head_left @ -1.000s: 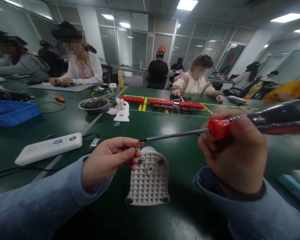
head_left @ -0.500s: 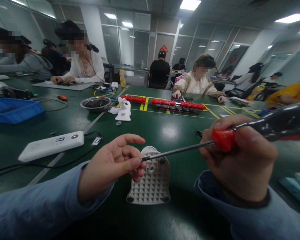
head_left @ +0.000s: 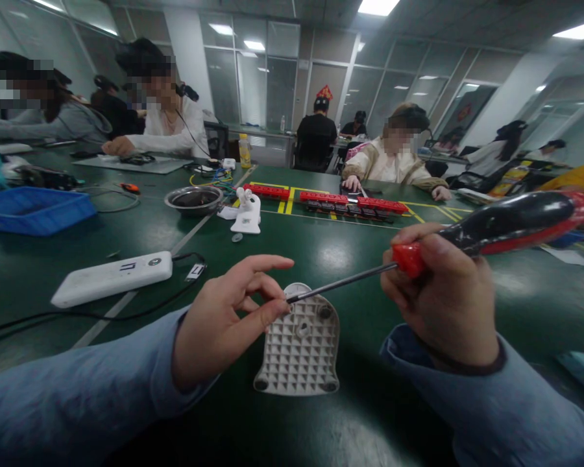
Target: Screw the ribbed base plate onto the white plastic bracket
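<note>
My right hand (head_left: 440, 295) is closed around the red and black handle of a screwdriver (head_left: 343, 283), whose shaft slants down to the left. At its tip, the thumb and fingers of my left hand (head_left: 238, 311) are pinched together. Whatever small thing lies between them is too hidden to make out. Behind and below the tip, a whitish plastic base (head_left: 299, 357) lies on the green table with its ribbed grid side up. It has dark round pads near its corners and a hole toward its far end. Neither hand visibly grips this base.
A white power bank (head_left: 114, 277) with a black cable lies left, near a blue tray (head_left: 34, 211). Farther off are a metal bowl (head_left: 193, 200), a white plastic part (head_left: 246, 214) and red strips (head_left: 324, 197). Several people sit around the tables.
The screwdriver handle and my right hand have shifted left, showing more of the handle. My left hand has moved slightly right and up, its pinch still at the tip. The view has turned slightly.
</note>
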Motion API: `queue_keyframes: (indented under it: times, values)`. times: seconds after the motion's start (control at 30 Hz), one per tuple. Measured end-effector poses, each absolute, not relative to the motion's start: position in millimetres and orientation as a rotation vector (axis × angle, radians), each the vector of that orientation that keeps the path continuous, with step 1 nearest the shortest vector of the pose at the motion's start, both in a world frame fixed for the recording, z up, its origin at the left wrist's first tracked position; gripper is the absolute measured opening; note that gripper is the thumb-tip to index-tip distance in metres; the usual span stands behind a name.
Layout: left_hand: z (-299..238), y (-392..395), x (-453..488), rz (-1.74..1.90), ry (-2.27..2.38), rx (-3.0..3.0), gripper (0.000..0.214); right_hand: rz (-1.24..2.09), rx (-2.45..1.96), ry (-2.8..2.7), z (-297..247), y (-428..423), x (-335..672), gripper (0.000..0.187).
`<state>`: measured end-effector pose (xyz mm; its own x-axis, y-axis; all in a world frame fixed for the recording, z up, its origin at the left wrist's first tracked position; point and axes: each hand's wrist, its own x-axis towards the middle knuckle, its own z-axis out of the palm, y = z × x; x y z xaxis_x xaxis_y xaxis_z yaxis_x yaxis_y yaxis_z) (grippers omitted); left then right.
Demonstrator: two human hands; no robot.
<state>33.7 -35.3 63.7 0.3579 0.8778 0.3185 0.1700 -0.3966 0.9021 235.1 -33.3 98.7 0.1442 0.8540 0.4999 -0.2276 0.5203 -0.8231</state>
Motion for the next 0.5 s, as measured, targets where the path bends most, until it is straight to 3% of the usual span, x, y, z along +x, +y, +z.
queue_keyframes:
  times: [0.2, 0.43, 0.5]
  values:
    - [66.6, -39.3, 31.6, 1.177, 0.896, 1.696, 0.045, 0.899, -0.66, -1.11, 96.8, -29.6, 234.3, 0.011]
    - [58.5, -13.5, 29.5, 1.275, 0.971, 1.704, 0.042, 0.884, -0.689, -1.016, 98.3, -24.7, 238.0, 0.014]
    - [49.9, 3.4, 28.9, 1.147, 1.097, 1.651, 0.037, 0.875, -0.689, -1.016, 99.0, -23.3, 241.1, 0.014]
